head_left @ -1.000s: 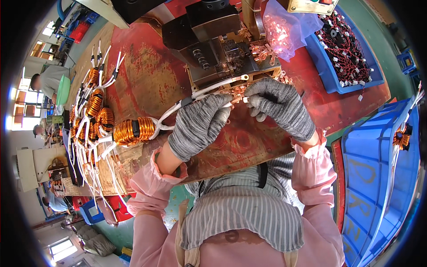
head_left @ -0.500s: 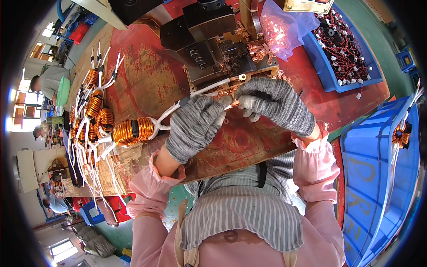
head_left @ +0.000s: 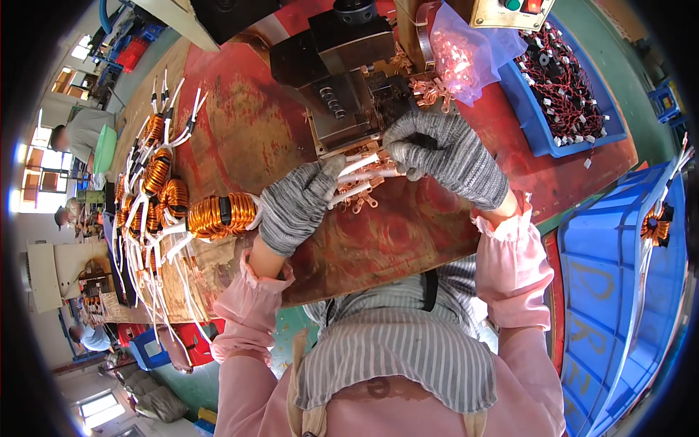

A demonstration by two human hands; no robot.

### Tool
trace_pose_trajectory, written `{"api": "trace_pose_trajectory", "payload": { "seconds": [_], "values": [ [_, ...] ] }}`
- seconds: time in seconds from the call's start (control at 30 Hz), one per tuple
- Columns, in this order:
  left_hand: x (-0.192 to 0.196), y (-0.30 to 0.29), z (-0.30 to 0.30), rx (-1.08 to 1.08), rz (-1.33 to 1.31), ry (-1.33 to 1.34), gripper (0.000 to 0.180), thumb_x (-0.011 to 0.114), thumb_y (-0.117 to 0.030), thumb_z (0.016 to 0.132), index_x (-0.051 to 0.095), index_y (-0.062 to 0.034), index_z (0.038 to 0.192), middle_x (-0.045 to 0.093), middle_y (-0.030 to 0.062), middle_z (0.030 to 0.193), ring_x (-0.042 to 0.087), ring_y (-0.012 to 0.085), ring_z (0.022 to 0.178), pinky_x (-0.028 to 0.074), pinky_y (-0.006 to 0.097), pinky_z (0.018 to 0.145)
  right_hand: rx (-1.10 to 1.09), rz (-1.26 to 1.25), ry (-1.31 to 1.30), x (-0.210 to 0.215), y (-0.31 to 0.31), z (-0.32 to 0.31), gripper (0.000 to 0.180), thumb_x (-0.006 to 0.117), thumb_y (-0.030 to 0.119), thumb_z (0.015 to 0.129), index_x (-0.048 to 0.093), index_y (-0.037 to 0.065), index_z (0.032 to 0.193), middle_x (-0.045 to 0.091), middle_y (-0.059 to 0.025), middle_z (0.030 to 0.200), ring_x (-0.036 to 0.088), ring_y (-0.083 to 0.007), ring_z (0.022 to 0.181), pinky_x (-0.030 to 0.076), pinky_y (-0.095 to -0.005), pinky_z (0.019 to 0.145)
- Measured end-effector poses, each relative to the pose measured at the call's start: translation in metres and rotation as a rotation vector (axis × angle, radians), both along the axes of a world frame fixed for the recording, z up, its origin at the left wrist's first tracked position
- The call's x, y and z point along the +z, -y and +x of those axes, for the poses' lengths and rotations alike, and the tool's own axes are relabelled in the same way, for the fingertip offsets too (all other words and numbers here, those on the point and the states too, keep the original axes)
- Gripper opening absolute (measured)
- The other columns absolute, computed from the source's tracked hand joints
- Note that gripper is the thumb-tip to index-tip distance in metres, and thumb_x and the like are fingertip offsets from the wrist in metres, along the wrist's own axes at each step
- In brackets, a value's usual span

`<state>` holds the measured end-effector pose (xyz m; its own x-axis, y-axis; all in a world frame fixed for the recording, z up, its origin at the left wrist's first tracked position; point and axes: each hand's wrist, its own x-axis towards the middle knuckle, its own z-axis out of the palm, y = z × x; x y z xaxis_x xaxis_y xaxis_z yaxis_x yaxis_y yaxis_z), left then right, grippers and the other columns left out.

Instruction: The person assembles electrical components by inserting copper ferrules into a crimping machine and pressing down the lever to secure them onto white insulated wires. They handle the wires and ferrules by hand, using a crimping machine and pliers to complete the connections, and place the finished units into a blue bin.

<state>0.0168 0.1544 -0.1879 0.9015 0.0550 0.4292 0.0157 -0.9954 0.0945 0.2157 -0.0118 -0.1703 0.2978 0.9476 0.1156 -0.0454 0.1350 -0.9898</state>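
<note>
My left hand (head_left: 297,207), in a grey knitted glove, is closed around the white-sleeved leads (head_left: 358,167) of a copper-wound toroidal coil (head_left: 222,215). The coil lies on the table to the left of that hand. My right hand (head_left: 445,156), gloved alike, pinches at the free ends of the leads; its fingertips partly hide what lies between them. Loose copper terminals (head_left: 362,202) lie just below the leads. Behind both hands stands a dark metal press (head_left: 331,84), with more copper terminals (head_left: 433,91) heaped at its right side.
Several finished-looking coils (head_left: 156,171) with white leads are piled at the left. A clear bag of terminals (head_left: 459,54) and a blue tray (head_left: 528,124) of red-black wires with white connectors stand at the back right. A large blue bin (head_left: 619,291) is beside the table.
My left hand has shifted left along the leads, and several of them now show between my hands. My right hand has moved slightly toward the press.
</note>
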Motion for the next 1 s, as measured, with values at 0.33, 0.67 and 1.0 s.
{"api": "trace_pose_trajectory", "payload": {
  "seconds": [0.33,0.67,1.0],
  "values": [
    [0.003,-0.013,0.010,0.053,0.091,-0.159,0.050,0.056,-0.015,0.081,0.046,-0.0151,0.130,0.057,0.0092,0.077,0.058,0.0251,0.061,0.049,0.035,0.051,-0.097,-0.006,-0.036,-0.009,-0.019,0.012,0.015,0.065,0.010,0.082,0.065,0.001,0.095,0.062,-0.0022,0.082,0.057,-0.0087,0.070,0.049,-0.0225,0.065],
    [0.020,-0.033,0.019,0.090,0.166,-0.185,0.052,0.057,-0.021,0.079,0.047,-0.0273,0.130,0.053,0.0061,0.072,0.056,0.0237,0.055,0.047,0.034,0.046,-0.148,0.102,-0.067,-0.017,-0.033,0.015,0.016,0.067,0.009,0.082,0.061,0.001,0.094,0.059,-0.0024,0.075,0.057,-0.0080,0.064,0.048,-0.0213,0.056],
    [0.024,-0.039,0.024,0.118,0.190,-0.205,0.042,0.053,-0.016,0.079,0.055,-0.0237,0.121,0.055,0.0065,0.078,0.058,0.0260,0.060,0.049,0.036,0.052,-0.061,0.119,-0.265,-0.021,-0.037,0.027,0.015,0.060,0.006,0.086,0.057,-0.003,0.098,0.062,-0.0079,0.081,0.063,-0.0146,0.071,0.056,-0.0265,0.063]
  ]
}}
